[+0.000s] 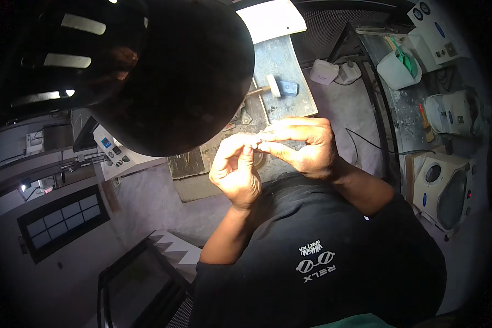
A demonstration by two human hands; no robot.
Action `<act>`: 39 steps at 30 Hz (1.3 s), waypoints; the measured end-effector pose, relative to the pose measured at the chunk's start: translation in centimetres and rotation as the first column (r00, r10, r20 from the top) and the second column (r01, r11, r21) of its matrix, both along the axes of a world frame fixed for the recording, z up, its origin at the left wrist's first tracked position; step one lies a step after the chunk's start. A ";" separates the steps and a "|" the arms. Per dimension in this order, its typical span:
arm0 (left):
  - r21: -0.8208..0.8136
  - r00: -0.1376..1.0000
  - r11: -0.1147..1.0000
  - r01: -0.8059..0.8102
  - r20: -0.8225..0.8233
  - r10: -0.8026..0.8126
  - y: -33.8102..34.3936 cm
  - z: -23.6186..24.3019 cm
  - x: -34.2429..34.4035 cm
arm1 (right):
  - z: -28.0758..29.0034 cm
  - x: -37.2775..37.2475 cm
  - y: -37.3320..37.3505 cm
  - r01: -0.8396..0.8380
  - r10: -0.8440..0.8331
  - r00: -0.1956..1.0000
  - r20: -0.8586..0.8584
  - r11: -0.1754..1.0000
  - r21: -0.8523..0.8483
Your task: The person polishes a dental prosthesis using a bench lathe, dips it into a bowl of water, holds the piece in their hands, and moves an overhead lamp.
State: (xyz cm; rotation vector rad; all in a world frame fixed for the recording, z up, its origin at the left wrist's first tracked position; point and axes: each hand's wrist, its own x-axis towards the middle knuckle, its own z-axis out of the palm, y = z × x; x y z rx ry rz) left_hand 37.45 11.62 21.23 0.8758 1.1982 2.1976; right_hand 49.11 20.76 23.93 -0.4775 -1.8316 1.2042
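Between the fingertips of both hands is a small pale piece, too small to make out. My left hand pinches it from the left with thumb and forefinger, and my right hand grips it from the right. Both hands are over a worn, stained workbench. Just beyond them a shaft with a white wheel stands out above the bench, beside a small blue-grey block.
A large black lamp shade hangs over the upper left. At right, a side bench holds a white bin and pale machines. White containers sit behind. A boxy machine stands low right; a black frame lower left.
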 end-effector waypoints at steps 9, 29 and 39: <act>0.056 0.999 0.998 0.016 -0.048 -0.014 0.3 0.6 0.1 | 0.0 0.4 -0.2 0.019 -0.018 1.000 -0.016 0.996 0.090; -0.243 0.969 0.949 0.201 0.190 -0.157 0.6 -1.4 -0.8 | -2.0 -0.1 0.1 0.130 -0.132 0.990 0.045 0.991 0.039; -0.261 0.686 0.842 0.472 0.709 -0.165 5.4 -11.4 -1.5 | -12.2 -1.2 2.3 0.346 -0.358 0.926 0.123 0.932 0.112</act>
